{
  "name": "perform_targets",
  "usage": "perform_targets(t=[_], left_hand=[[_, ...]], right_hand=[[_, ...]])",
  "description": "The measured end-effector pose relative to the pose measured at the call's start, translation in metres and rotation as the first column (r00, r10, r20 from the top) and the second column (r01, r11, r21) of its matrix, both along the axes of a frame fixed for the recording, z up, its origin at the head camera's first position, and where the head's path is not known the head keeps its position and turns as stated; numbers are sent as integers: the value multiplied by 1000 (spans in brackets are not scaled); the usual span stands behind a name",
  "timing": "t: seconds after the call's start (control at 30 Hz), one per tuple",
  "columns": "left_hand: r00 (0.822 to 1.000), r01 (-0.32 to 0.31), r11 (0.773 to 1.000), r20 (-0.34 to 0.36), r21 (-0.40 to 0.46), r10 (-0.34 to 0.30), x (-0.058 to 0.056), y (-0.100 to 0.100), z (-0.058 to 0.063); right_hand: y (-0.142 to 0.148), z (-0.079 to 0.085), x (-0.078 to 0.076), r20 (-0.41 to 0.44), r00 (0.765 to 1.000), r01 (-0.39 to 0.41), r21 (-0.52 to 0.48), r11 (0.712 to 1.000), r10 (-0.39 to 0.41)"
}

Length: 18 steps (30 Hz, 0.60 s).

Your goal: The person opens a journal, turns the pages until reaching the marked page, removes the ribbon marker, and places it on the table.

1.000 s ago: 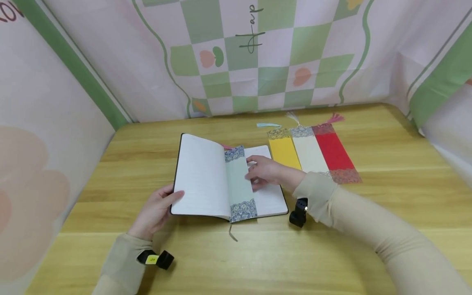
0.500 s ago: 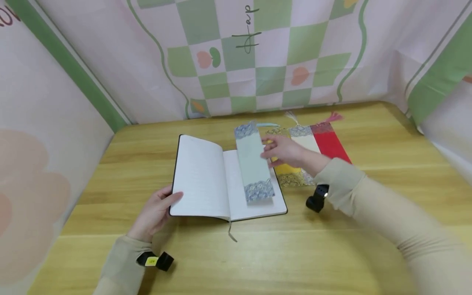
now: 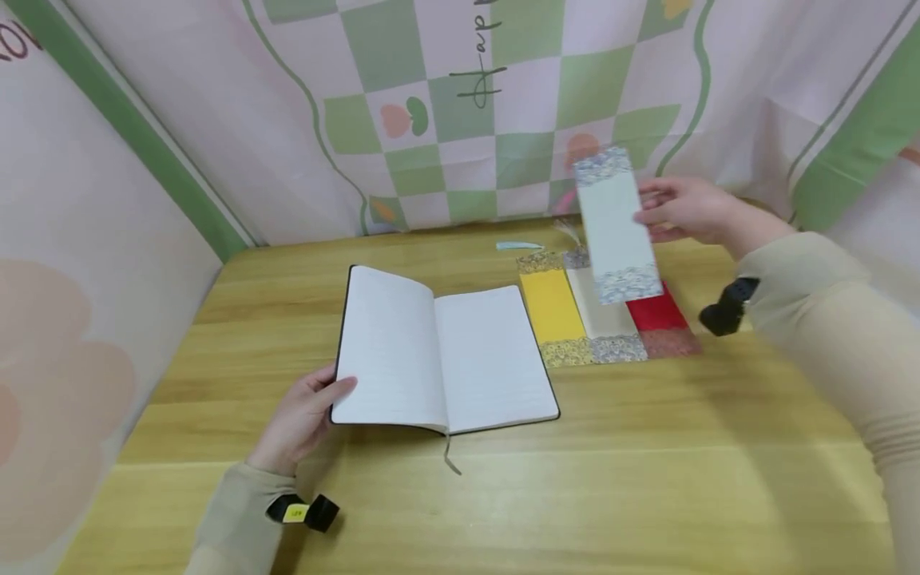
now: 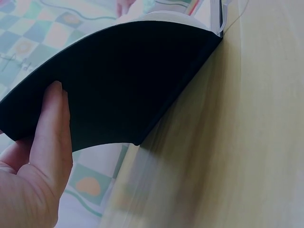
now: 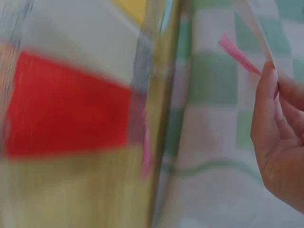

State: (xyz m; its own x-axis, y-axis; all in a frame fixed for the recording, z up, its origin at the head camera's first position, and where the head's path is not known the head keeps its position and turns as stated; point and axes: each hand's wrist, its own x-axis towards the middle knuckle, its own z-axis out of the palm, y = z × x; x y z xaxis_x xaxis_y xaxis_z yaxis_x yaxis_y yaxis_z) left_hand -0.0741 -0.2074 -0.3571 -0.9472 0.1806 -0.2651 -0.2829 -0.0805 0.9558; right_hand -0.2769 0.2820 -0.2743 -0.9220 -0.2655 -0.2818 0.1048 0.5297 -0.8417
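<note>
An open notebook [image 3: 496, 359] with white pages lies on the table. My left hand [image 3: 298, 415] grips its left half by the outer edge, thumb on the page; the left wrist view shows fingers [image 4: 51, 123] against the black cover [image 4: 118, 80], which is raised and bowed off the wood. Up at the right, my right hand [image 3: 690, 212] pinches a pale green bookmark [image 3: 616, 228] with blue lace-patterned ends by its right edge, in the air. Its pink tassel [image 5: 237, 51] hangs out in the right wrist view.
Below the held bookmark lie a yellow bookmark [image 3: 553, 307], a cream one [image 3: 611, 323] partly covered in the head view, and a red one [image 3: 664, 319], side by side. A grey ribbon [image 3: 450, 459] trails from the notebook's spine. A patterned curtain [image 3: 402, 176] closes off the back.
My right hand has lifted the pale green bookmark off the notebook's right page and carried it up and to the right, over the other bookmarks. The left hand has stayed in place.
</note>
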Motion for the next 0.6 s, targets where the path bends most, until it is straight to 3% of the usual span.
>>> perform_targets(t=[0.13,0.3,0.4,0.6], left_hand=[[1000,2,1000,7,-10,-2,-1,0,-1],[1000,16,1000,2,-3,-16,-2,1,-1],[1000,18,1000,1,5,-18,-1,0,0],[1000,7,1000,3,4,-7,0,1,0]], right_hand=[[55,-15,-2,20,1000,12,75,997,-13],[111,-42,8,48,998,30,99,995,-35],[133,-56,16,70,997,36,107,994,-43],[159,-73,29,97,995,-23,226,974,1]])
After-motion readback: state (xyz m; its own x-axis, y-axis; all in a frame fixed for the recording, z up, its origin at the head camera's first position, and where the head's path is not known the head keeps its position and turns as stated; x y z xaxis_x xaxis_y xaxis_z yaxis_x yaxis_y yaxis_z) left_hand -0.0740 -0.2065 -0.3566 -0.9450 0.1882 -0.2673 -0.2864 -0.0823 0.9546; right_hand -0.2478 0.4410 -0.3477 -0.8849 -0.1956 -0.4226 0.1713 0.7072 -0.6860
